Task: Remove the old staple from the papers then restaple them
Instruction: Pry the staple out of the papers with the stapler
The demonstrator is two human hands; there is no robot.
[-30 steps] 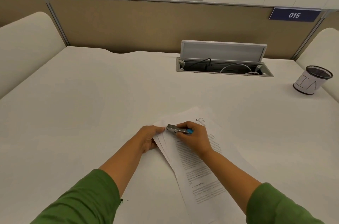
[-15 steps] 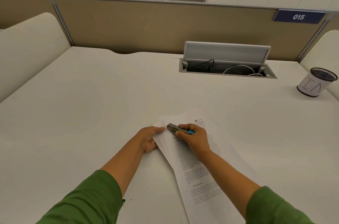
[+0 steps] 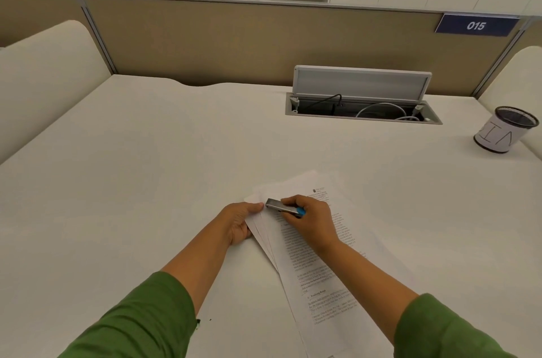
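A fanned stack of printed papers lies on the white desk in front of me. My left hand pinches the stack's top left corner, thumb on top. My right hand is closed around a small silver stapler with a blue end. The stapler's silver tip points left and sits at the papers' top left corner, right next to my left thumb. Any staple in the corner is too small to make out.
An open cable hatch with cords is set into the desk at the back right. A black mesh pen cup stands at the far right. A beige partition closes off the desk's far edge.
Both hands stay at the papers' corner. The stapler's silver tip has tilted and shifted slightly at the corner; the camera has shifted a little.
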